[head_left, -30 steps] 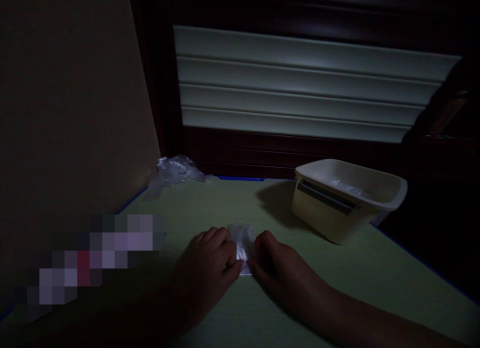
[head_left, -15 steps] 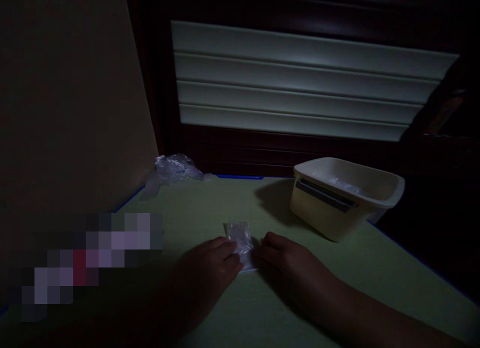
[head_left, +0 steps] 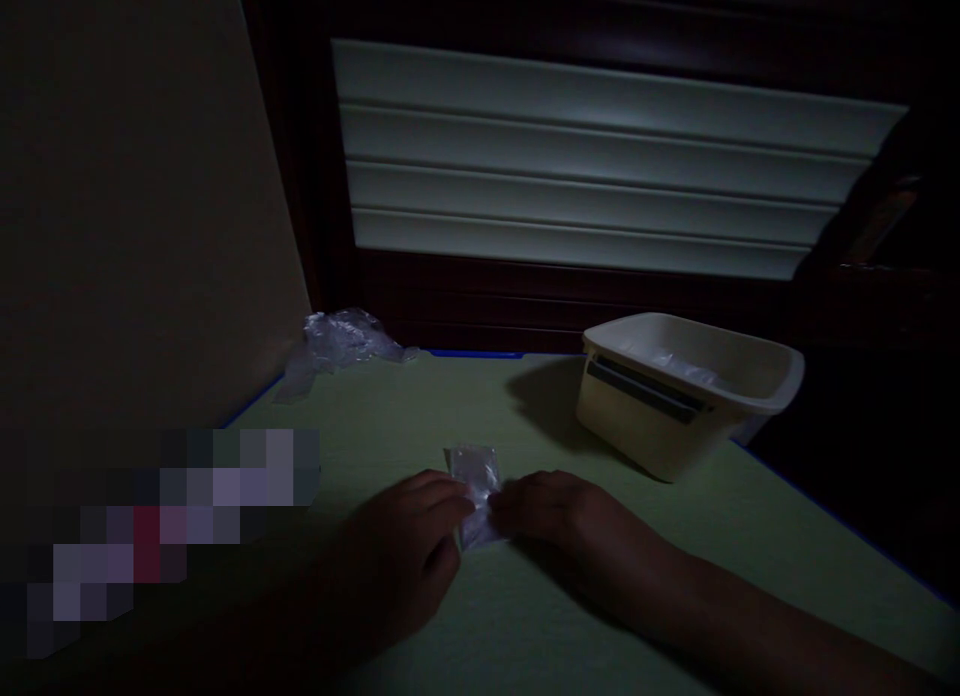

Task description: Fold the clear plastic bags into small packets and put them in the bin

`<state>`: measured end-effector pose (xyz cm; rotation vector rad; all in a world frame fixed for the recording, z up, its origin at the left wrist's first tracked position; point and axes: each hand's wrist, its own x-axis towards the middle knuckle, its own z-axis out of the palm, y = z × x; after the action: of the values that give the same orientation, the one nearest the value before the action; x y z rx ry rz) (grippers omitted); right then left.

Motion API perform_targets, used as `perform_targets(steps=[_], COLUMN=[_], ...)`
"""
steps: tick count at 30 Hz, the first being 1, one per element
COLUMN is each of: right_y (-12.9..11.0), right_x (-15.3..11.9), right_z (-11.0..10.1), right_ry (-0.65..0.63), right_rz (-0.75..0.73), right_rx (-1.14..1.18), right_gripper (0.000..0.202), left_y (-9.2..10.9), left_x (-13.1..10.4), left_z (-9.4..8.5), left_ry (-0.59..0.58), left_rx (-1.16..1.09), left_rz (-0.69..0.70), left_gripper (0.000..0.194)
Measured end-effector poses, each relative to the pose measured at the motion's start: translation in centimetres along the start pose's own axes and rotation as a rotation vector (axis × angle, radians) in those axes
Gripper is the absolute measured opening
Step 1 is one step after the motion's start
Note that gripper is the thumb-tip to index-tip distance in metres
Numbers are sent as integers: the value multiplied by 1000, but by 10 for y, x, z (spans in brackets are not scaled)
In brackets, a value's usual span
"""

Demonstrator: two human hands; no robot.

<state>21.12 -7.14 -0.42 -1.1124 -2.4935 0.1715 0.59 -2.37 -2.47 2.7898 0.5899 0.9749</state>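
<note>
A small clear plastic bag (head_left: 475, 466), flat and folded into a narrow strip, lies on the pale green tabletop (head_left: 420, 406) between my hands. My left hand (head_left: 416, 546) holds its left edge with the fingertips, the thumb bent in lower down with a gap under the index finger. At the opposite edge, my right hand (head_left: 559, 511) has its fingers close together and pressed on the bag. Its thumb is hidden beneath the hand. The room is dim, so whether anything is inside the bag cannot be made out.
A cream plastic bin (head_left: 637, 426) with a dark handle strip stands at the back right, clear plastic inside it. Crumpled clear plastic (head_left: 349, 338) lies in the far left corner by the wall. A blurred-out object (head_left: 217, 491) is at the left. A slatted panel (head_left: 585, 166) rises behind the table.
My left thumb has drawn back from the bag, opening a gap below the index finger. My right fingers have moved left, further over the bag. The view has shifted slightly.
</note>
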Motion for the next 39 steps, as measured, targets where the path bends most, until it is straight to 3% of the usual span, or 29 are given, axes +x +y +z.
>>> perform_targets(steps=[3,9,12,17,22,32,39], right_y=[-1,-9,-14,-16,-17,-22,-23], right_x=[1,2,2,-1,2,4,7], right_z=[0,0,-1,-3,-4,2,8], right_ry=[37,111,132,122,83,80,49], right_rz=[76,234,221,147,229,405,382], right_rx=[133,257,298,220,177,311,132], right_gripper=[24,19,19,32,15,19,16], left_y=[5,2,-4,-12,-7,10,5], left_x=[0,4,3,1,3,9,5], left_z=[-5,-3,0,3,-2,-5,2], left_ry=[-27,-28,-13,52,0,10,2], left_rx=[-31,-115,-127,-184,-226,-212,2], left_rz=[-57,-108,-125,-194,-321,-455,-394], left_gripper=[46,28,23,19,15,20,23])
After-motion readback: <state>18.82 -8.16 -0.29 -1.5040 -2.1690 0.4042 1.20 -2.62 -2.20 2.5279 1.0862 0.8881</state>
